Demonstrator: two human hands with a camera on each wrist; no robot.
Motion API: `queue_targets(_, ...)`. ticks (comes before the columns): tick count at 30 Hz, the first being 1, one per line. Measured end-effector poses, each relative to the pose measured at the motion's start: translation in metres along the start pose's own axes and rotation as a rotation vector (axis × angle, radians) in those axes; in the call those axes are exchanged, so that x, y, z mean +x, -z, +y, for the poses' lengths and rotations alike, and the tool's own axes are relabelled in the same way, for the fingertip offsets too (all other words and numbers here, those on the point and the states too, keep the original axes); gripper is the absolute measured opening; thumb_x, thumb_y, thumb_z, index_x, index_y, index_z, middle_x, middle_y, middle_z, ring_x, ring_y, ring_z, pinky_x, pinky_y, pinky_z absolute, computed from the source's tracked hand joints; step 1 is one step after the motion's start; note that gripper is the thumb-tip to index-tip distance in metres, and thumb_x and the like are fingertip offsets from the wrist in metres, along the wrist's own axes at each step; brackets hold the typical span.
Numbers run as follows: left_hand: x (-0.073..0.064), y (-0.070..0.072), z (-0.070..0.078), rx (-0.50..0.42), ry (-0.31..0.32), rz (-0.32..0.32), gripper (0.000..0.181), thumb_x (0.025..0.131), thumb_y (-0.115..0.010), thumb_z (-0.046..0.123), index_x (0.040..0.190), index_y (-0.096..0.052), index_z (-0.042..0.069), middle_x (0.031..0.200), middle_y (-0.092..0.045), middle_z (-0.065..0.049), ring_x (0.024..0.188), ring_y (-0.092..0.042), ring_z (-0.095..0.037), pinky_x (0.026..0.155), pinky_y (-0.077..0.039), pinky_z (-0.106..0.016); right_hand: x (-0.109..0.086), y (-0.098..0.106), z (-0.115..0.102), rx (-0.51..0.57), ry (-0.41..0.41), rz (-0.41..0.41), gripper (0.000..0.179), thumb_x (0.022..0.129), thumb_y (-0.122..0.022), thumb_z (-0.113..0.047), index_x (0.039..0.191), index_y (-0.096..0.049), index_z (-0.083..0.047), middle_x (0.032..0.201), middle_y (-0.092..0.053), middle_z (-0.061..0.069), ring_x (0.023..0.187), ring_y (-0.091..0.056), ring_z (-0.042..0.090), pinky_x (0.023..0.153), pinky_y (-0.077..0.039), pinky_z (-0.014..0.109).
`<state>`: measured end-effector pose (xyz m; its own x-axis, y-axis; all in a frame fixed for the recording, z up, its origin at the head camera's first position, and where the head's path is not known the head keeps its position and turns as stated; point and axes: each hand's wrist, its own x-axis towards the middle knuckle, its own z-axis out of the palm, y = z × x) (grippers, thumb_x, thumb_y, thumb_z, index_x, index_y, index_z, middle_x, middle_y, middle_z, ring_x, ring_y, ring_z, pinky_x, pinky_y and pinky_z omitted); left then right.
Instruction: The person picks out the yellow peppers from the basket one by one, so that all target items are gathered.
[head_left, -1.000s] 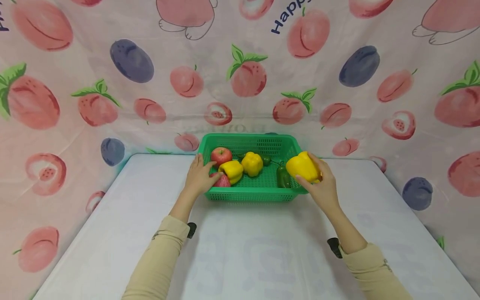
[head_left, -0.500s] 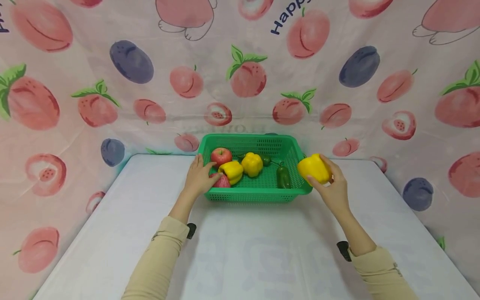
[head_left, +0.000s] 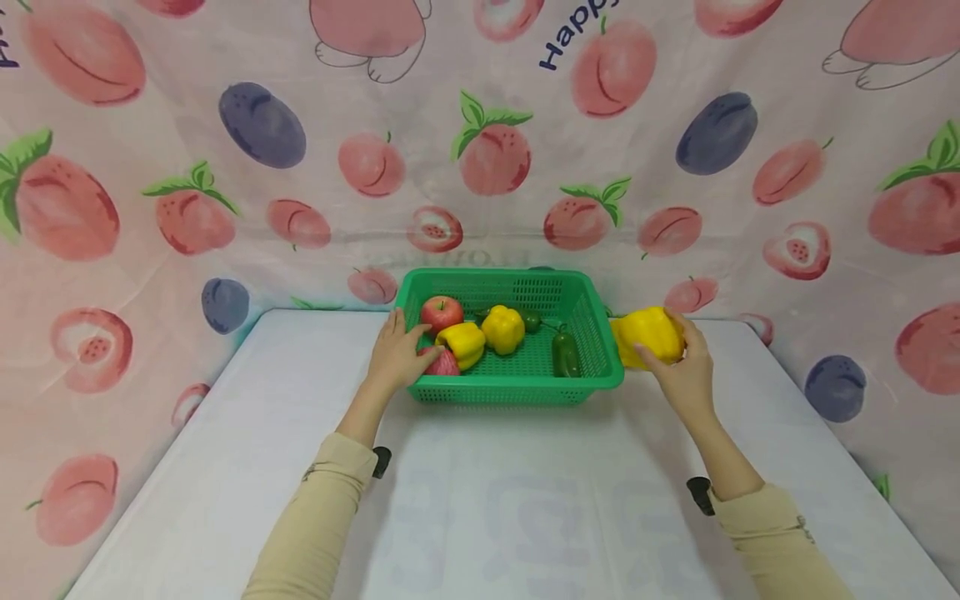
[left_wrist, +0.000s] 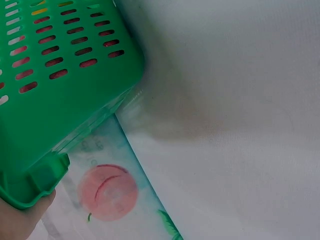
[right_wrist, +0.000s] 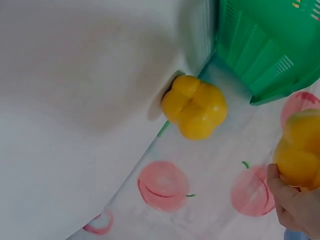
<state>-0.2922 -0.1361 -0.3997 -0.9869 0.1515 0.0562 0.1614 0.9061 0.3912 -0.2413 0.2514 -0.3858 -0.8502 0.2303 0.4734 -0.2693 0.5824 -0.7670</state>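
My left hand (head_left: 396, 354) grips the left rim of a green plastic basket (head_left: 506, 382), thumb inside; in the left wrist view a finger curls against the rim's underside. Just beyond the basket's right side, my right hand (head_left: 686, 379) holds a yellow bell pepper (head_left: 654, 335). Under and left of it a second yellow bell pepper (right_wrist: 195, 107) sits on the table, partly hidden in the head view. Inside the basket's left half are a red apple (head_left: 442, 312), a streaked red fruit (head_left: 444, 364) near my left thumb, and two yellow bell peppers (head_left: 462, 345).
A dark green pepper (head_left: 566, 354) lies toward the right inside the basket, with more green produce (head_left: 530, 320) along its back wall. The white table (head_left: 495, 500) meets a fruit-print cloth backdrop (head_left: 315, 183) just behind the basket.
My right hand has carried the yellow bell pepper rightward from over the basket's right rim to outside it. The left hand stays in place on the rim.
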Motion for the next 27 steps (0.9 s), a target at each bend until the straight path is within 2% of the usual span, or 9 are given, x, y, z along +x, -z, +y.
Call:
queue_targets(7,0.001,-0.003,-0.003,-0.006,-0.001,0.003,0.059,0.094,-0.049,0.046,0.139,-0.046,0.007,0.153,-0.006,-0.033,0.145,-0.002,-0.043,0.118,-0.008,-0.052,0.004,0.003,0.011,-0.022,-0.035,-0.010,0.063,0.085,-0.068,-0.010,0.142,-0.041,-0.005,0.131,-0.047,0.024,0.109,-0.043,0.029,0.089,-0.036,0.022)
queue_targets(15,0.002,-0.002,-0.003,-0.035,-0.008,0.016,0.060,0.094,-0.050,0.046,0.138,-0.047,0.007,0.153,-0.007,-0.032,0.145,-0.001,-0.041,0.119,-0.007,-0.051,0.016,0.006,0.017,-0.042,-0.060,-0.009,0.062,0.085,-0.066,-0.010,0.141,-0.040,-0.003,0.132,-0.045,0.026,0.110,-0.041,0.035,0.091,-0.035,0.043)
queue_targets(20,0.000,0.000,-0.002,-0.040,-0.011,0.023,0.061,0.093,-0.049,0.049,0.137,-0.047,0.006,0.153,-0.008,-0.033,0.145,-0.003,-0.042,0.119,-0.009,-0.051,0.024,0.007,0.021,-0.065,-0.076,0.000,0.061,0.085,-0.067,-0.010,0.139,-0.040,0.001,0.128,-0.046,0.029,0.109,-0.041,0.038,0.091,-0.036,0.047)
queue_targets(27,0.002,-0.003,-0.002,0.000,-0.003,0.009,0.059,0.095,-0.049,0.046,0.139,-0.046,0.008,0.153,-0.006,-0.032,0.145,-0.002,-0.042,0.119,-0.009,-0.051,0.035,0.008,0.031,-0.089,-0.084,0.018,0.061,0.086,-0.066,-0.011,0.138,-0.040,0.004,0.127,-0.046,0.030,0.107,-0.040,0.039,0.091,-0.035,0.049)
